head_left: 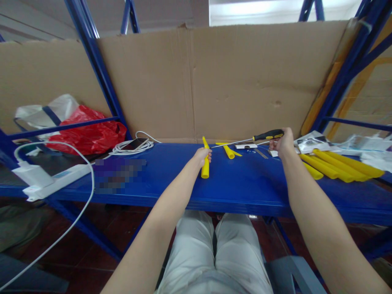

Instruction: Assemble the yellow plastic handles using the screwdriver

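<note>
My left hand point(203, 156) is wrapped round a yellow plastic piece with a tubular lower end point(205, 170), held upright over the blue shelf. In my right hand point(283, 143) is a screwdriver point(267, 135) with a black and yellow handle and a long thin shaft. The shaft points left and its tip meets the yellow piece near my left fingers; the exact contact is too small to make out. Just right of the left hand, another yellow piece point(229, 152) with a tube and thin arms lies on the shelf.
Several yellow tubes point(343, 165) lie at the right beside plastic packets point(315, 142). A small white box point(246, 145) and thin metal strip point(261, 153) lie at the back. Left are a coiled white cable point(131, 147), power strip point(67, 175) and red bag point(88, 128). Cardboard point(214, 81) walls the back.
</note>
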Available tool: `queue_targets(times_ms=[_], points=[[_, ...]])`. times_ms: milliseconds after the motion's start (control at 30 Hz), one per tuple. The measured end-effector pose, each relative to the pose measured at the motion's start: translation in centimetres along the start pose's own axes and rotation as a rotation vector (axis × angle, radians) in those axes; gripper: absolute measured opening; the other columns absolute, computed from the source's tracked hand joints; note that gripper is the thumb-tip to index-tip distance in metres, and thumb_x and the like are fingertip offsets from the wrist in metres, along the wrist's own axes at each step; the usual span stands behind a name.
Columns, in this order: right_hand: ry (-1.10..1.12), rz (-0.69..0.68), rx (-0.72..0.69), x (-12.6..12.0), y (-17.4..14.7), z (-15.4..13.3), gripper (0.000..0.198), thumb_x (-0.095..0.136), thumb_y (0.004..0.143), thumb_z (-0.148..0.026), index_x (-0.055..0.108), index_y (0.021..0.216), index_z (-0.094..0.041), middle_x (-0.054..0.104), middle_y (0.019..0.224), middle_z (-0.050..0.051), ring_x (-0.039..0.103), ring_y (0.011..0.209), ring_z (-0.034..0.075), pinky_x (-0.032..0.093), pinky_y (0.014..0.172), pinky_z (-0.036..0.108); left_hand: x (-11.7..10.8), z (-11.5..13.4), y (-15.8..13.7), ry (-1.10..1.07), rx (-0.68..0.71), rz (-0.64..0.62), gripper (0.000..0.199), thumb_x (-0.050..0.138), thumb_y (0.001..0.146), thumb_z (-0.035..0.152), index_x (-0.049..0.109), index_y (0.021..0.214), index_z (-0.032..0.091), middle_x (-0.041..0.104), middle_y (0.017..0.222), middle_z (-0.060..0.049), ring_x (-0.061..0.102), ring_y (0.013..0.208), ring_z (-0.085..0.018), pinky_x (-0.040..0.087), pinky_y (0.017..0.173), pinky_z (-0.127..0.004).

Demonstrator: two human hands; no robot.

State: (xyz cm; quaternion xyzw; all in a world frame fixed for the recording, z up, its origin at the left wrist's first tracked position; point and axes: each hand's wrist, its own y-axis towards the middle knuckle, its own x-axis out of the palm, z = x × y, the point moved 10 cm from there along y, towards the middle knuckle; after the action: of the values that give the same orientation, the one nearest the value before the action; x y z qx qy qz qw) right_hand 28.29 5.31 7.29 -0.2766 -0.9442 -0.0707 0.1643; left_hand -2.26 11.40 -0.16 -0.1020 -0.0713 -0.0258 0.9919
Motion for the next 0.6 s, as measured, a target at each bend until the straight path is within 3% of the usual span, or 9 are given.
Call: queue_targets(times_ms=[133,333,600], points=[[-0.066,0.03,-0.023,-0.3,0.1,-0.3,0.03,0.023,0.091,-0.029,0.043,0.07,-0.021,0.041,0.036,-0.002,0.033,0.026,0.011,0.024,0.026,0.022,-0.1,0.0,0.1,-0.005,0.003,0.002,0.02,0.047,0.083,0.002,0.04,0.073,0.019,0.035,0.044,0.009,0.031,0.031,-0.004,0.024,0.038,-0.017],[-0.141,0.078,-0.094,-1.3,1.9,-0.1,0.024,0.042,0.088,-0.034,0.046,0.067,-0.021,0.042,0.037,-0.004,0.035,0.025,0.011,0.029,0.025,0.023,-0.6,0.3,0.0,0.02,0.005,0.036,0.02,0.046,0.083,0.002,0.04,0.073,0.019,0.036,0.043,0.009,0.031,0.031,-0.005,0.025,0.038,-0.017],[-0.02,-0.06,-0.234,-0.5,1.8,-1.2,0.024,0.065,0.076,-0.042,0.052,0.073,-0.022,0.036,0.035,-0.009,0.03,0.026,0.007,0.024,0.026,0.019,-0.7,0.5,-0.1,0.016,0.016,0.034,0.019,0.048,0.082,0.003,0.041,0.074,0.018,0.036,0.044,0.009,0.032,0.032,-0.004,0.025,0.039,-0.017]])
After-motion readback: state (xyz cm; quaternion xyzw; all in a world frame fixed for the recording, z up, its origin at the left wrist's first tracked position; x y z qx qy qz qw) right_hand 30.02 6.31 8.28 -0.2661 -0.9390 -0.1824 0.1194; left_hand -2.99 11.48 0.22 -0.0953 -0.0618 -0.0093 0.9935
